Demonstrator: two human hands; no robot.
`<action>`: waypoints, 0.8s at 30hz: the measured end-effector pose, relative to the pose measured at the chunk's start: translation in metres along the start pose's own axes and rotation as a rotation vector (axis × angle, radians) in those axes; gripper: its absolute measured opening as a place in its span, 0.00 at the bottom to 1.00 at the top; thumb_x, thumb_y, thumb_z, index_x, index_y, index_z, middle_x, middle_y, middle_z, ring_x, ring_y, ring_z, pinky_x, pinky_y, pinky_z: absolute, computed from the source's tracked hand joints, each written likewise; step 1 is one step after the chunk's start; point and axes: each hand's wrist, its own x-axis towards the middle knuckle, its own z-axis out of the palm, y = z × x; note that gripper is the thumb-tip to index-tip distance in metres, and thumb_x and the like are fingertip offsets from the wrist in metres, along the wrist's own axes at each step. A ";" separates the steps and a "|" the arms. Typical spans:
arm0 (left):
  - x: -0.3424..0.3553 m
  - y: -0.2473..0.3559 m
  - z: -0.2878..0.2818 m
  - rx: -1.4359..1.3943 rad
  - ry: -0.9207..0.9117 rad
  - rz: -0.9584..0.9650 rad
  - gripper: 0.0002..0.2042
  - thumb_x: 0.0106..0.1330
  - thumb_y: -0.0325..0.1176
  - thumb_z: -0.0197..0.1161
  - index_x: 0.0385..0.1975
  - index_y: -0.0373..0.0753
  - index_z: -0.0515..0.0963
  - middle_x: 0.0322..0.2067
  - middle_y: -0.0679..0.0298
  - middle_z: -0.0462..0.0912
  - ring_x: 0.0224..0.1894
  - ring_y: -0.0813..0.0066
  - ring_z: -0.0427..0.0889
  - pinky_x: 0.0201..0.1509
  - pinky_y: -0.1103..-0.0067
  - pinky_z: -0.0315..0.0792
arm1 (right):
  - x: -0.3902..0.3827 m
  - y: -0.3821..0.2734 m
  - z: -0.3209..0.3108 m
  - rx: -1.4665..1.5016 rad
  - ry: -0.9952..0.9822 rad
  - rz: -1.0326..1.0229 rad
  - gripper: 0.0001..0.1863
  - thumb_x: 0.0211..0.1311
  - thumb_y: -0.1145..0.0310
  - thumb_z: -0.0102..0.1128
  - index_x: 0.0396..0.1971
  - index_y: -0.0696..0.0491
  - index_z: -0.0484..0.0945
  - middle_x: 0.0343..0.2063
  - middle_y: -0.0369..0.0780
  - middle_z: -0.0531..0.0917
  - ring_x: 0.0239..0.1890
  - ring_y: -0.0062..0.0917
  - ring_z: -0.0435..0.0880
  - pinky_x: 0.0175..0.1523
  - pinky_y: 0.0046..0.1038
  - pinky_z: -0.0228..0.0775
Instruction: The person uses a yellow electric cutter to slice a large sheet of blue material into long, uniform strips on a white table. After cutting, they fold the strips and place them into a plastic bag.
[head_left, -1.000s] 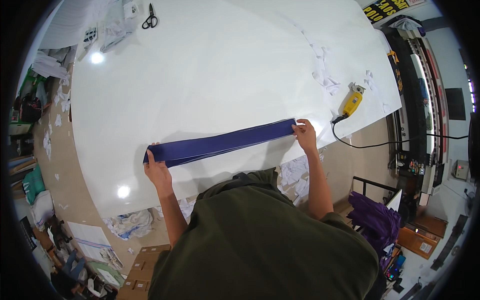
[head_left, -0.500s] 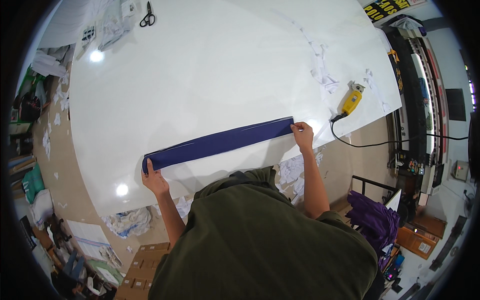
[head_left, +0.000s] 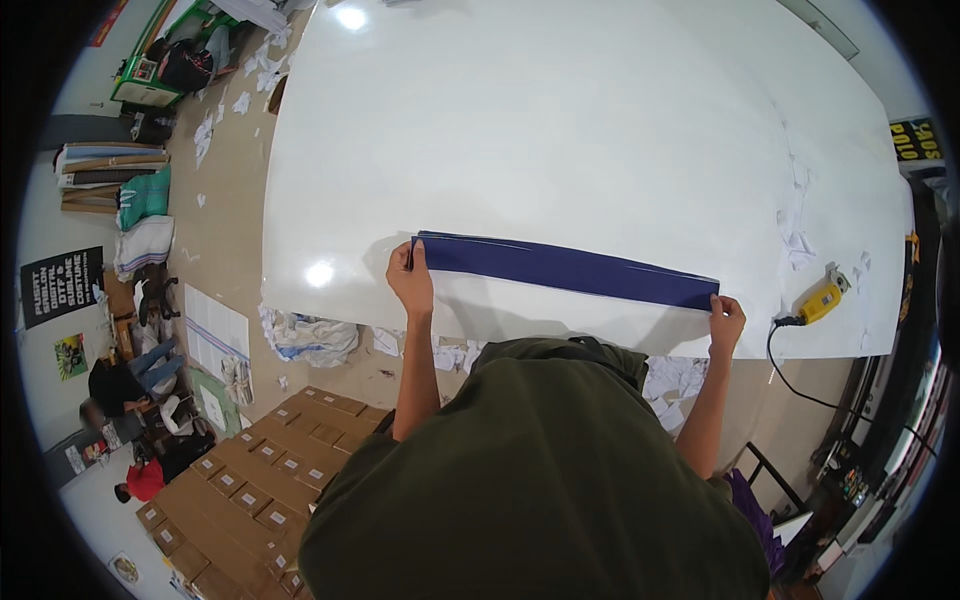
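A long, narrow strip of dark blue fabric (head_left: 565,271), seemingly in layers with thin white edges, is stretched between my hands over the near part of the white table (head_left: 560,130). My left hand (head_left: 410,275) pinches its left end, thumb on top and fingers curled beneath. At the other end, my right hand (head_left: 727,322) grips the corner between thumb and fingers. The strip slopes slightly down toward the right. Beyond my right hand lies a yellow handheld electric cutter (head_left: 822,300) with a metal head and a black cord.
White paper scraps (head_left: 797,215) lie along the table's right side. The black cord (head_left: 800,385) hangs off the right edge. Stacked cardboard boxes (head_left: 270,480) stand behind me on the left, near a bundle of white cloth (head_left: 310,338). People (head_left: 145,480) sit at the far left.
My view has swung left, showing more boxes and the seated people. The strip's left end now sits higher than its right in the picture. Both hands keep their hold.
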 end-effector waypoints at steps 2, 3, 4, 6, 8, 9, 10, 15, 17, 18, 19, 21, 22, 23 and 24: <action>0.000 0.000 -0.006 0.125 -0.031 -0.013 0.11 0.71 0.33 0.65 0.39 0.29 0.81 0.30 0.64 0.83 0.32 0.79 0.77 0.37 0.79 0.72 | 0.002 -0.005 0.001 -0.003 -0.015 0.035 0.13 0.63 0.64 0.70 0.34 0.60 0.84 0.27 0.38 0.84 0.28 0.20 0.78 0.34 0.24 0.70; -0.001 0.011 -0.002 0.177 -0.025 0.019 0.11 0.71 0.34 0.65 0.39 0.30 0.81 0.30 0.63 0.83 0.31 0.78 0.77 0.37 0.78 0.72 | 0.004 -0.004 -0.001 -0.033 -0.012 0.035 0.13 0.63 0.64 0.69 0.35 0.60 0.84 0.28 0.39 0.85 0.31 0.22 0.80 0.39 0.27 0.72; -0.002 0.023 0.002 0.228 -0.021 0.051 0.11 0.71 0.34 0.65 0.39 0.30 0.82 0.30 0.63 0.83 0.31 0.78 0.76 0.36 0.78 0.72 | 0.006 -0.002 -0.003 -0.063 -0.009 0.036 0.13 0.63 0.64 0.68 0.35 0.61 0.84 0.29 0.40 0.86 0.33 0.24 0.82 0.44 0.29 0.73; -0.002 0.028 0.003 0.287 -0.020 0.091 0.10 0.70 0.35 0.66 0.39 0.32 0.82 0.30 0.62 0.83 0.29 0.76 0.76 0.36 0.78 0.72 | 0.005 -0.004 -0.003 -0.084 0.004 -0.017 0.12 0.63 0.65 0.68 0.35 0.60 0.84 0.29 0.41 0.86 0.34 0.24 0.82 0.44 0.29 0.73; 0.003 0.019 0.002 0.287 -0.047 0.103 0.10 0.70 0.35 0.67 0.39 0.33 0.82 0.30 0.62 0.83 0.28 0.75 0.76 0.36 0.77 0.72 | 0.005 -0.003 -0.004 -0.098 0.024 -0.056 0.13 0.64 0.64 0.68 0.36 0.60 0.84 0.29 0.41 0.86 0.34 0.25 0.82 0.45 0.29 0.74; 0.004 0.016 0.002 0.298 -0.042 0.120 0.10 0.70 0.35 0.67 0.39 0.33 0.82 0.30 0.62 0.82 0.28 0.75 0.76 0.36 0.77 0.72 | 0.004 -0.001 -0.002 -0.101 0.036 -0.070 0.13 0.63 0.64 0.68 0.37 0.60 0.84 0.30 0.41 0.86 0.35 0.25 0.82 0.45 0.30 0.74; 0.004 0.014 0.001 0.308 -0.037 0.137 0.10 0.69 0.35 0.68 0.39 0.33 0.82 0.31 0.62 0.82 0.28 0.75 0.76 0.36 0.77 0.72 | 0.004 0.000 -0.003 -0.105 0.048 -0.083 0.13 0.63 0.64 0.69 0.38 0.60 0.84 0.31 0.41 0.86 0.35 0.25 0.82 0.45 0.30 0.74; 0.005 0.007 -0.003 0.354 -0.024 0.102 0.11 0.68 0.36 0.69 0.42 0.33 0.82 0.38 0.60 0.80 0.34 0.74 0.78 0.38 0.77 0.73 | -0.005 -0.018 0.007 -0.203 0.065 -0.121 0.18 0.62 0.61 0.71 0.43 0.60 0.81 0.35 0.44 0.85 0.37 0.29 0.84 0.44 0.32 0.76; 0.007 0.002 -0.004 0.378 -0.030 0.088 0.12 0.69 0.36 0.68 0.44 0.34 0.81 0.40 0.59 0.79 0.37 0.72 0.78 0.40 0.77 0.73 | -0.006 -0.021 0.006 -0.275 0.025 -0.139 0.19 0.62 0.61 0.71 0.43 0.61 0.81 0.35 0.45 0.85 0.38 0.31 0.84 0.44 0.32 0.76; 0.008 0.002 -0.004 0.374 -0.030 0.079 0.12 0.69 0.36 0.68 0.44 0.33 0.81 0.40 0.59 0.80 0.37 0.72 0.78 0.40 0.77 0.73 | -0.005 -0.021 0.008 -0.272 0.031 -0.145 0.17 0.62 0.62 0.70 0.38 0.61 0.81 0.28 0.41 0.84 0.31 0.25 0.80 0.39 0.29 0.74; 0.008 0.002 -0.004 0.370 -0.029 0.070 0.12 0.69 0.36 0.68 0.44 0.33 0.81 0.40 0.59 0.80 0.37 0.72 0.78 0.40 0.77 0.73 | -0.002 -0.021 0.007 -0.260 -0.015 -0.092 0.16 0.62 0.62 0.70 0.37 0.62 0.81 0.28 0.41 0.83 0.30 0.25 0.80 0.38 0.29 0.73; 0.008 0.004 -0.007 0.377 -0.019 0.086 0.12 0.69 0.35 0.67 0.44 0.33 0.81 0.40 0.58 0.80 0.36 0.71 0.78 0.40 0.76 0.73 | -0.001 -0.035 0.006 -0.238 -0.119 0.006 0.16 0.62 0.63 0.69 0.36 0.63 0.80 0.27 0.41 0.83 0.27 0.24 0.78 0.37 0.29 0.72; 0.008 0.005 -0.008 0.380 -0.012 0.094 0.12 0.70 0.35 0.67 0.44 0.33 0.81 0.40 0.58 0.80 0.36 0.71 0.78 0.40 0.76 0.73 | -0.004 -0.042 0.004 -0.242 -0.110 -0.026 0.15 0.62 0.64 0.69 0.36 0.62 0.80 0.27 0.41 0.83 0.29 0.25 0.79 0.38 0.29 0.73; 0.008 0.010 -0.008 0.374 -0.015 0.087 0.12 0.70 0.35 0.66 0.44 0.33 0.81 0.40 0.58 0.80 0.36 0.71 0.78 0.40 0.76 0.73 | -0.006 -0.047 0.003 -0.247 -0.103 -0.063 0.14 0.62 0.65 0.69 0.36 0.62 0.80 0.27 0.41 0.83 0.30 0.26 0.80 0.39 0.30 0.74; 0.008 0.015 -0.009 0.367 -0.017 0.079 0.11 0.70 0.35 0.66 0.44 0.33 0.81 0.41 0.58 0.80 0.36 0.71 0.78 0.39 0.76 0.73 | -0.009 -0.052 0.000 -0.252 -0.096 -0.100 0.14 0.61 0.66 0.68 0.36 0.62 0.79 0.27 0.42 0.83 0.31 0.26 0.81 0.41 0.30 0.74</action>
